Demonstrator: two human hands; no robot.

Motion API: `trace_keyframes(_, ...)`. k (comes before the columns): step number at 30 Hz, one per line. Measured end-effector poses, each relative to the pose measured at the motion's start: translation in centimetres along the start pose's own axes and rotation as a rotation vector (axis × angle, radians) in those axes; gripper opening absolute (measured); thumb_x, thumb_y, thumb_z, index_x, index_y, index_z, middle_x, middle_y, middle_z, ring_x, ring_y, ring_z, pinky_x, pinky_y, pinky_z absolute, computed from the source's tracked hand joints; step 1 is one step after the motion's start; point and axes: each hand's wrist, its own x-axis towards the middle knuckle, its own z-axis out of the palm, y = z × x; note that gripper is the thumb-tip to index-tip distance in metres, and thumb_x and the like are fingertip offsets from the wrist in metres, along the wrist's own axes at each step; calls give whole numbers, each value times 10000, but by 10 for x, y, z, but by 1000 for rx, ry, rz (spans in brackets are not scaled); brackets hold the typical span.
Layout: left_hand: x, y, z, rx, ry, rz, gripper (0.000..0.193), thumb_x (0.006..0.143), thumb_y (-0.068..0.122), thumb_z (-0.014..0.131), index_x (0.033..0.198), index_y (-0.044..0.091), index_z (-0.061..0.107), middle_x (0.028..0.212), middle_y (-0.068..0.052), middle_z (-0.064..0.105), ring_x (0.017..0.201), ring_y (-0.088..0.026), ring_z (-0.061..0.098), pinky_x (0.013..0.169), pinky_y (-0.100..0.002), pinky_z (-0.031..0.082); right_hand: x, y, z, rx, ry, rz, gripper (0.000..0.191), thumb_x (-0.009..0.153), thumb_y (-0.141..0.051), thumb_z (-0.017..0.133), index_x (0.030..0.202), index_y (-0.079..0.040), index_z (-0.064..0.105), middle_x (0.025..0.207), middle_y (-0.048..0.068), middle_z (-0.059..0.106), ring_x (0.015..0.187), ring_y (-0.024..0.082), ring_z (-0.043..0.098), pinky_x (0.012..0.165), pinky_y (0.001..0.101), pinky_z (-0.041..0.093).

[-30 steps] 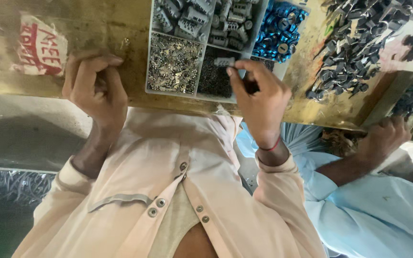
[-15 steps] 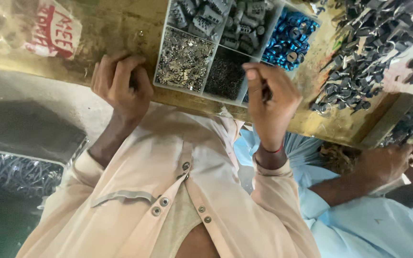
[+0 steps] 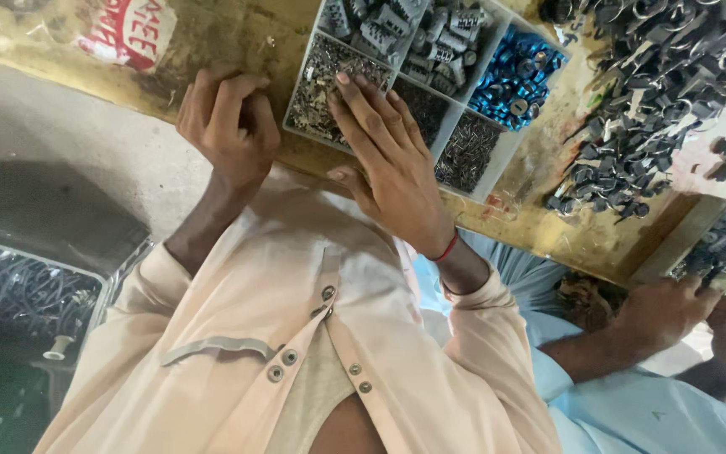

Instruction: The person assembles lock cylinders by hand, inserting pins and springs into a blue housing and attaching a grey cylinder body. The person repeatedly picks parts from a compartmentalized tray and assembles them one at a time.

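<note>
Reaching over from its earlier pinch at the tray's edge, the right hand (image 3: 388, 160) now lies spread flat on the compartment tray (image 3: 464, 105) of small metal parts, while the left hand (image 3: 228, 126) stays curled shut beside it.

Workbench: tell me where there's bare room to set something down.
Bare wood on the workbench between the red-and-white label and the parts tray. Another strip lies between tray and the loose black parts. Both hands crowd the near edge.

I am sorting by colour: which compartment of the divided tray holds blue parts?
The compartment at the divided tray's far right edge; only its parts are bright blue, the others hold grey or dark metal pieces.
</note>
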Motion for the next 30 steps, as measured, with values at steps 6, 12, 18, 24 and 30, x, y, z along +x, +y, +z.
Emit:
trace_keyframes(6,-2,-2,3,-3,65,39,194,857,-70,681,1009,47,703,1012,-126,677,849,-307,670,732,-421,539,-28,6,14,250,399,73,304,1103,-130,574,1395,-63,618,1471,127,610,1381,299,593,1220,452,430)
trace_keyframes(12,-5,2,3,57,47,42,231,848,-55,673,1057,42,684,962,-120,655,747,-302,635,651,-415,514,-74,45,21,432,1141,239,279,1133,-225,467,1027,5,586,954,86,674,806,183,622,822,340,517)
trace_keyframes(18,-8,-12,10,32,97,99,199,833,-61,642,1021,2,660,769,-97,581,592,-252,565,543,-404,459,-70,57,-23,581,1184,180,236,1143,-209,531,1019,-16,588,965,116,662,722,107,592,636,257,485)
trace_keyframes(24,-10,-10,7,34,126,50,187,860,-46,640,1042,-7,663,740,-118,559,649,-293,591,588,-421,466,-18,-14,-29,164,139,107,360,1068,-159,661,1414,-82,597,1472,150,594,1332,333,604,1126,425,512)
trace_keyframes(30,-6,-5,1,-36,98,13,211,826,-26,654,1034,-2,684,728,-110,560,622,-284,575,578,-415,455,30,-31,3,-66,20,164,687,1026,-242,674,1590,31,391,1653,197,325,1522,430,346,1296,546,295)
